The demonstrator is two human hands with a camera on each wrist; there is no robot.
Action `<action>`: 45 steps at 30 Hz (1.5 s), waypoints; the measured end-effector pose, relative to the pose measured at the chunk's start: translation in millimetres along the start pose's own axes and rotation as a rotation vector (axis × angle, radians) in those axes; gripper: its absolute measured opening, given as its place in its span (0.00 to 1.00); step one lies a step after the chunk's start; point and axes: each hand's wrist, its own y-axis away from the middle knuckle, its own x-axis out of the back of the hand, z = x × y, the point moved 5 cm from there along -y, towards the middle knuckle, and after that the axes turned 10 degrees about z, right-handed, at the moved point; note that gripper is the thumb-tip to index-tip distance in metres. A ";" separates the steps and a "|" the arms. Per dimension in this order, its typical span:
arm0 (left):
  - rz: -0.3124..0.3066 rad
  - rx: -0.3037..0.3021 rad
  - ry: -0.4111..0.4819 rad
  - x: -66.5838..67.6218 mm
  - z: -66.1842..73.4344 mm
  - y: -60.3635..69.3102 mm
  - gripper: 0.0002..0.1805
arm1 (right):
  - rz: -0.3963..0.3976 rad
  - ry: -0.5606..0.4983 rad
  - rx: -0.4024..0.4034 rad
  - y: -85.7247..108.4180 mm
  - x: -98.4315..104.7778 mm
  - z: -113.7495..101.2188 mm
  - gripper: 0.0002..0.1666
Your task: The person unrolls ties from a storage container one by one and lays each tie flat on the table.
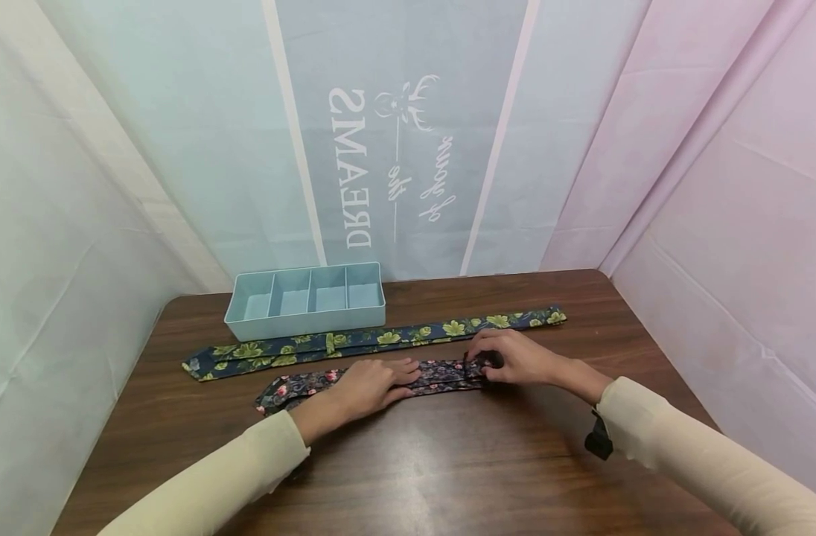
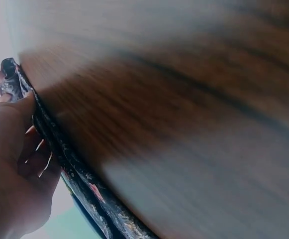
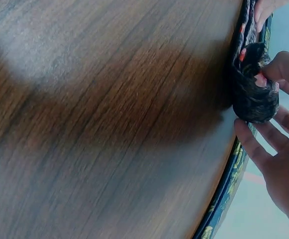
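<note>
A dark necktie with pink and grey flowers (image 1: 441,370) lies lengthwise on the table, its wide end at the left. Fingers extended, my left hand (image 1: 364,387) rests on the middle of this tie and holds it down. At the tie's right end, my right hand (image 1: 518,357) pinches the fabric between thumb and fingers. In the right wrist view that folded-over end (image 3: 256,99) curves into a loose loop. Just behind lies a navy necktie with yellow-green flowers (image 1: 455,328), stretched out flat; neither hand touches it.
A light blue box (image 1: 307,325) with several compartments stands at the back left, close behind the navy tie. The brown wooden table (image 1: 415,476) has pale cloth walls at its sides and a printed cloth (image 1: 408,45) at the back.
</note>
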 end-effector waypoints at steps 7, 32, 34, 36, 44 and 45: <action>0.009 0.006 0.000 5.0 -5.0 8.3 0.24 | -0.009 -0.030 0.035 3.0 2.3 2.6 0.21; 0.065 0.009 -0.110 12.3 8.0 -8.6 0.21 | 0.086 0.038 -0.053 -0.1 -5.7 -3.8 0.10; 0.068 0.000 -0.107 9.4 10.7 -11.9 0.24 | 0.101 0.060 -0.069 -2.0 -7.0 -4.5 0.09; 0.068 -0.013 -0.099 6.6 12.9 -14.7 0.25 | 0.109 0.076 -0.081 -3.7 -8.4 -4.6 0.09; 0.014 -0.029 -0.082 0.1 16.0 -23.0 0.27 | 0.113 0.098 -0.116 -8.1 -9.6 -6.1 0.11; 0.006 -0.026 -0.081 -0.2 16.0 -23.4 0.27 | 0.113 0.102 -0.116 -8.1 -9.5 -6.0 0.12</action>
